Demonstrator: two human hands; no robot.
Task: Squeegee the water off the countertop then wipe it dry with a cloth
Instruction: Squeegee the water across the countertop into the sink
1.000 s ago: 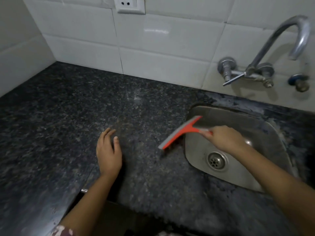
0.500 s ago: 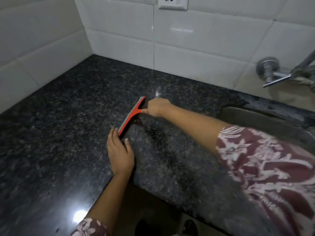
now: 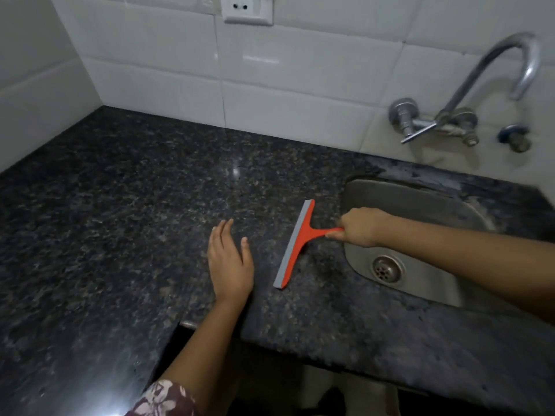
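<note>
An orange squeegee with a grey rubber blade lies blade-down on the dark speckled granite countertop, just left of the sink. My right hand is closed around its handle, over the sink's left rim. My left hand rests flat on the counter with fingers apart, a short way left of the blade and apart from it. No cloth is in view.
A steel sink with a drain is set into the counter at right. A curved tap and valves project from the white tiled wall. A wall socket sits above. The counter's front edge runs near my body.
My right hand has pulled the squeegee from beside my left hand's fingertips rightward to the sink's edge. My left hand has stayed flat on the counter.
</note>
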